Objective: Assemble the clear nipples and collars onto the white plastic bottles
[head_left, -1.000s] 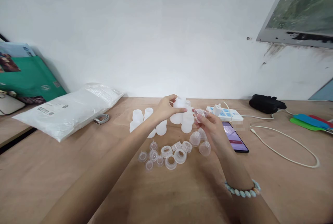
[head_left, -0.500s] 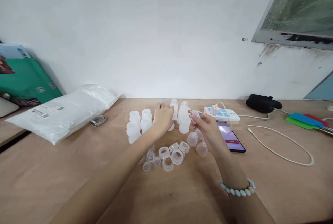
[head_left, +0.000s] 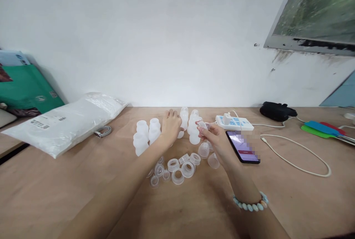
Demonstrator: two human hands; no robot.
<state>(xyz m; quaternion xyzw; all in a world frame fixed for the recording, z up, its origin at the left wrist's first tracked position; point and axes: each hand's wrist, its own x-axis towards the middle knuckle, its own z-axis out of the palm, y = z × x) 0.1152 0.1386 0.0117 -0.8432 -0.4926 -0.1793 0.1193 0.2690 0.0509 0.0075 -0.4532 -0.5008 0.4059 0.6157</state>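
My left hand is curled over a spot in the group of milky plastic bottles, closed around a bottle that it almost wholly hides. Open-necked bottles stand to its left. On its right are bottles topped with clear domed caps. My right hand pinches a small clear domed cap beside the capped bottles. Below the hands lie several clear screw rings and small clear nipple-like pieces. More domed caps rest under my right wrist.
A white plastic parcel and a grey coiled strap lie left. To the right are a power strip, a phone, a white cable, a black case and coloured spatulas. The wall is behind.
My right hand has tilted the clear cap and shifted slightly left in the view. My left hand stays over the same spot, its fingers more upright. The whole view has shifted a little.
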